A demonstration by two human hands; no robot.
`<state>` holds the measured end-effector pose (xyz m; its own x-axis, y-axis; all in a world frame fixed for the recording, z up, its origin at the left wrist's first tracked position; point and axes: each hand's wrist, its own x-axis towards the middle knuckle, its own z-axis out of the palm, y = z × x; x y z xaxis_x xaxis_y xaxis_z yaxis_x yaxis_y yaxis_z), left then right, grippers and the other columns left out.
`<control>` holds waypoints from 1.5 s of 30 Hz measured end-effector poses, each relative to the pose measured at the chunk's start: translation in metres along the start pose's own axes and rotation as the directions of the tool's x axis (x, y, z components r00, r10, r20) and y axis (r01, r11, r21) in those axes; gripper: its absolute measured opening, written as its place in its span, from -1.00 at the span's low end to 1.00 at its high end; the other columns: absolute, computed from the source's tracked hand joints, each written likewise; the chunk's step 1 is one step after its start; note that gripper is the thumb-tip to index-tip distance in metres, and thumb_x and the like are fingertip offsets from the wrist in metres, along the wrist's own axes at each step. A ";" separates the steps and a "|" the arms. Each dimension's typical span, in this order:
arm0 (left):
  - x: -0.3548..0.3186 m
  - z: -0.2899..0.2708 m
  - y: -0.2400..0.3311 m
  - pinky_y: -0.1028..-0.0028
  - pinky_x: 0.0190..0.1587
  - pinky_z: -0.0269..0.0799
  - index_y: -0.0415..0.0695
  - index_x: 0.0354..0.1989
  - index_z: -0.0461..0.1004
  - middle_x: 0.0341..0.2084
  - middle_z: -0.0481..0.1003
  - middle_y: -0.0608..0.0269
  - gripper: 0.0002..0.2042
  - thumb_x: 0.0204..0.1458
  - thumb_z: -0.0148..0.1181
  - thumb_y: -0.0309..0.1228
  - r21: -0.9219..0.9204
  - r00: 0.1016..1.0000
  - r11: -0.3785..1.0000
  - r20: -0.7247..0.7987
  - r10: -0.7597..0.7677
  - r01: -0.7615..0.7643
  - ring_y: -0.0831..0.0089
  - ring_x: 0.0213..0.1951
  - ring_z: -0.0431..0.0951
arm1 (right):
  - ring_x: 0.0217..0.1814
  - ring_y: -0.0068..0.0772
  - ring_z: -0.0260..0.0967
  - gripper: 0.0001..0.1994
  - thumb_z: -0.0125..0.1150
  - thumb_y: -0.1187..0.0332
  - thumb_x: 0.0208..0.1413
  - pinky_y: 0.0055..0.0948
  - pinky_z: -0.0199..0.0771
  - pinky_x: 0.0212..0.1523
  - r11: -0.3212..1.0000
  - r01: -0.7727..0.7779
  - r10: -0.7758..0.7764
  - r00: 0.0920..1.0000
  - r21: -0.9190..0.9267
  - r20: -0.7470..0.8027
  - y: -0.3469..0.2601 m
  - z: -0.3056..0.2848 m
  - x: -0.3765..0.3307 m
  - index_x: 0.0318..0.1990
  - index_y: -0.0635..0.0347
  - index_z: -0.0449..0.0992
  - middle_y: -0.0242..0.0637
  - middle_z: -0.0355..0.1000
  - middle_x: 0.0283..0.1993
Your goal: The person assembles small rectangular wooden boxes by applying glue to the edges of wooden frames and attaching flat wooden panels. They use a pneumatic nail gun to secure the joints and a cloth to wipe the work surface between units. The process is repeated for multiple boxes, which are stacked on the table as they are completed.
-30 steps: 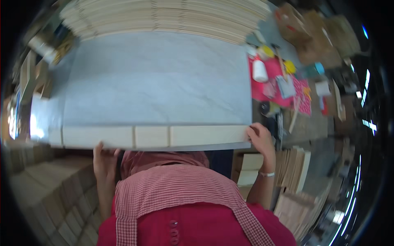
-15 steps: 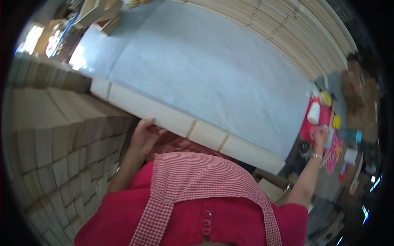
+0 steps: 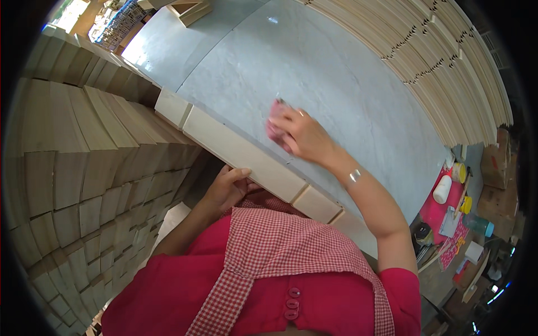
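Note:
A folded pink cloth (image 3: pixel 274 127) is pinched in my right hand (image 3: pixel 305 137), low over the grey marbled tabletop. A small light bit shows at the cloth's far end, too small to name. My left hand (image 3: pixel 228 187) is at the near side of a long pale wooden strip (image 3: pixel 241 151) that runs along the table's front edge. Its thumb lies against the strip's near edge, with the other fingers curled below it. Two narrow grooves cross the strip toward the right, and another crosses it near the left end.
Tall stacks of wooden blocks (image 3: pixel 67 162) rise at my left. Thin wooden slats (image 3: pixel 414 56) are piled at the far right. A white bottle (image 3: pixel 442 190), yellow-lidded jars and tools lie beyond the table's right end. A wooden frame (image 3: pixel 189 11) sits at the far left.
My right hand has come from the bottles at the right to over the tabletop, bringing the pink cloth. My left hand stays at the strip's near edge. The view has shifted.

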<state>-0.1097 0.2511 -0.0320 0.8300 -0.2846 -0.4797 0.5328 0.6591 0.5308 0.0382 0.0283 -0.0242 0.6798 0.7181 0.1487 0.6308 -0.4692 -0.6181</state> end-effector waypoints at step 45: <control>-0.016 -0.021 -0.017 0.25 0.18 0.50 -0.32 0.18 0.36 0.02 0.52 0.07 -0.56 0.12 0.23 -0.47 0.054 0.970 0.971 0.057 -0.235 0.232 0.26 0.07 0.55 | 0.43 -0.15 0.30 -0.59 0.17 0.67 0.06 -0.09 0.17 0.37 0.996 0.001 0.019 0.974 0.088 -0.226 0.033 -0.013 -0.041 0.07 0.13 0.60 -0.19 0.47 0.29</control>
<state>-0.1359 0.2591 -0.0479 0.6893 -0.4708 -0.5506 0.7192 0.5360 0.4421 0.0357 -0.0234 -0.0402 0.7586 0.5744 0.3076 0.5960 -0.4211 -0.6837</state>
